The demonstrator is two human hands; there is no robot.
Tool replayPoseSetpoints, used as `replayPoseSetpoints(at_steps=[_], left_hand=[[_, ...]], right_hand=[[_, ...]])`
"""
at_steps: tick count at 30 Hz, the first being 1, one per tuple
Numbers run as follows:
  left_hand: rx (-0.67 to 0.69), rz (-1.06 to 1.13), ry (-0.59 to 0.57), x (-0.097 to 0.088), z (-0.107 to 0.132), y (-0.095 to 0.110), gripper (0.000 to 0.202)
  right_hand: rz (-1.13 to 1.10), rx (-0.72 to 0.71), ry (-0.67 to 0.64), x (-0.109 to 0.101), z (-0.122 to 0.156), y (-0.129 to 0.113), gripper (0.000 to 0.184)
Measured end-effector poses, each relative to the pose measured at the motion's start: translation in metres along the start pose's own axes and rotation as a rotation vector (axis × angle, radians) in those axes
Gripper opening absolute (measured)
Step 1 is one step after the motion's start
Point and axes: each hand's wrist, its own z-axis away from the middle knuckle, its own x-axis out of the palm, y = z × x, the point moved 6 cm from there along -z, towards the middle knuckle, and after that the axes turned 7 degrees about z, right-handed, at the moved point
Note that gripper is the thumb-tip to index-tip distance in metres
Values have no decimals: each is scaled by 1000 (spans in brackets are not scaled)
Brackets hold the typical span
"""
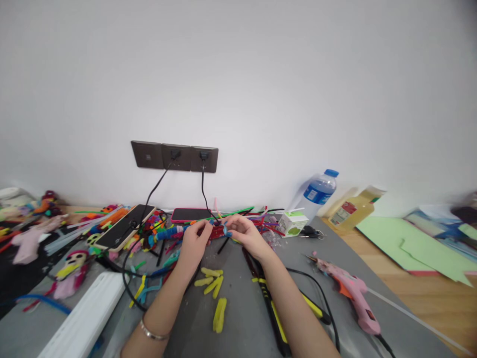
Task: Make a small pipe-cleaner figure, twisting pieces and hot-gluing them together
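My left hand (197, 239) and my right hand (246, 234) meet over the back of the grey mat, fingertips pinched close together. A small blue piece of pipe cleaner (225, 230) shows at my right fingertips, and a bit of blue also shows at my left ones. Just behind and under the fingers lies a pile of coloured pipe cleaners (266, 223), with a thick blue bundle (169, 232) left of my left hand. Between my forearms rest several folded yellow pipe cleaner pieces (219, 314). Long-handled pliers (274, 313) with black and yellow grips lie partly under my right forearm.
A pink glue gun (356, 296) lies at right, its cord trailing forward. Behind stand a small white-green box (293, 223), a water bottle (321, 188) and a yellowish bottle (354, 211). At left are a phone (124, 227), a white power strip (87, 315), black cables and a fuzzy doll (70, 273).
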Motion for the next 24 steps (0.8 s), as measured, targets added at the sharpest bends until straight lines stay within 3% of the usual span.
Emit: replayPoseSetpoints(at_steps=[24], left_hand=[[40,-67,9,-1,2,8,29]], right_hand=[[-5,21,-2,0,0,1,26]])
